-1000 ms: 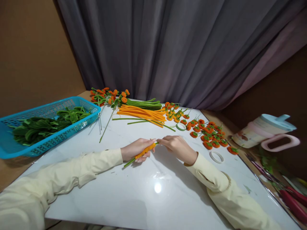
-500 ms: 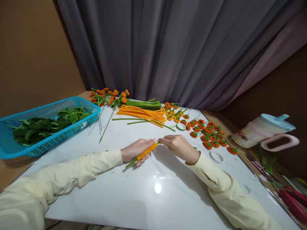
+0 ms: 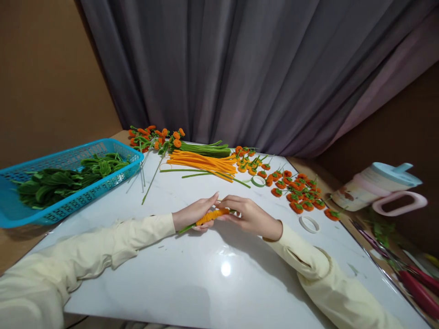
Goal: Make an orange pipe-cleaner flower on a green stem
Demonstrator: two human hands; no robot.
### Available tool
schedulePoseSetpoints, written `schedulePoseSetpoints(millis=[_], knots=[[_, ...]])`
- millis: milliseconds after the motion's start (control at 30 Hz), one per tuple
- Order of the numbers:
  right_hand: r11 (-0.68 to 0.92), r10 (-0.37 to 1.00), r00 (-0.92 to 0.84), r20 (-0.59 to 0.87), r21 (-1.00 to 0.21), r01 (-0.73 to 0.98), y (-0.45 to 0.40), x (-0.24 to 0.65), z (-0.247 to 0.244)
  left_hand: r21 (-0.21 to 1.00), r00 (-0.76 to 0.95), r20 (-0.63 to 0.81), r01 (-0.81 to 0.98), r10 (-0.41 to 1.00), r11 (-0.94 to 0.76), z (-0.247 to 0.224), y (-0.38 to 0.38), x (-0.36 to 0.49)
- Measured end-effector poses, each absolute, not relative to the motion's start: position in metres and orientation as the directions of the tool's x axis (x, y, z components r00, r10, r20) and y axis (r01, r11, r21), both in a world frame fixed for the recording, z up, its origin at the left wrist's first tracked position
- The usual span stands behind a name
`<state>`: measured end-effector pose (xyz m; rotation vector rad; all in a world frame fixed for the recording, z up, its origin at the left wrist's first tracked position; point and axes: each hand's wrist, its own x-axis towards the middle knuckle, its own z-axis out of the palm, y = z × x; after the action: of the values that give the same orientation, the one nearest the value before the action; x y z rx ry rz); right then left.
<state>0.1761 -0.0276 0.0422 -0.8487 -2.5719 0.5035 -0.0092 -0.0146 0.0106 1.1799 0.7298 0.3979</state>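
My left hand point(image 3: 192, 214) is closed around an orange fuzzy pipe-cleaner coil point(image 3: 210, 216) wound on a green stem point(image 3: 186, 229). The stem's lower end sticks out toward the front left. At the coil's far right end my right hand point(image 3: 253, 215) pinches it, with thumb and fingers pressed on the tip. The coil looks stretched, its turns more spaced than a tight wrap. Behind the hands lie loose orange pipe cleaners point(image 3: 199, 160) and a bundle of green pipe cleaners point(image 3: 207, 149).
A blue basket point(image 3: 92, 188) with green leaf pieces stands at left. Several orange persimmon-like pieces point(image 3: 297, 186) lie at right, near a green-edged tape roll point(image 3: 258, 181) and a white ring point(image 3: 309, 224). A lidded cup point(image 3: 363, 189) and red-handled pliers point(image 3: 418, 290) sit beyond the right edge.
My right hand has turned and spread its fingers lower over the coil's right end. The orange coil has lengthened to the right, and its turns look looser.
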Motion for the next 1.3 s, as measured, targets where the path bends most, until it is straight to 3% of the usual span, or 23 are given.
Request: schedulePoseSetpoints(millis=[133, 233, 400, 600, 733, 867, 1000, 1300], knots=[[0.768, 0.620, -0.748, 0.239, -0.384, 0.513, -0.026, 0.179, 0.040, 0.905, 0.810, -0.280, 0.042, 0.516, 0.424, 0.002, -0.004, -0.014], [0.744, 0.645, -0.728, 0.231, -0.404, 0.531, -0.022, 0.186, 0.044, 0.876, 0.867, -0.272, 0.044, 0.417, 0.480, 0.000, 0.002, -0.017], [0.749, 0.640, -0.725, 0.253, -0.418, 0.514, -0.019, 0.189, 0.045, 0.843, 0.879, -0.257, 0.001, 0.401, 0.538, 0.002, 0.003, -0.021], [0.820, 0.568, -0.766, 0.301, -0.290, 0.494, -0.022, 0.185, 0.038, 0.797, 0.904, -0.253, -0.006, 0.343, 0.604, -0.002, 0.005, -0.022], [0.819, 0.573, -0.763, 0.300, -0.239, 0.521, -0.021, 0.185, 0.038, 0.856, 0.878, -0.200, -0.060, 0.435, 0.514, 0.000, 0.000, -0.020], [0.793, 0.604, -0.756, 0.251, -0.280, 0.541, -0.020, 0.186, 0.040, 0.932, 0.821, -0.137, -0.082, 0.555, 0.352, 0.003, -0.008, -0.017], [0.802, 0.588, -0.765, 0.263, -0.311, 0.509, -0.020, 0.188, 0.042, 0.945, 0.813, -0.122, -0.081, 0.570, 0.318, 0.001, -0.009, -0.017], [0.864, 0.490, -0.799, 0.348, -0.076, 0.497, -0.017, 0.189, 0.032, 0.943, 0.789, -0.154, -0.063, 0.595, 0.327, 0.004, -0.007, -0.017]])
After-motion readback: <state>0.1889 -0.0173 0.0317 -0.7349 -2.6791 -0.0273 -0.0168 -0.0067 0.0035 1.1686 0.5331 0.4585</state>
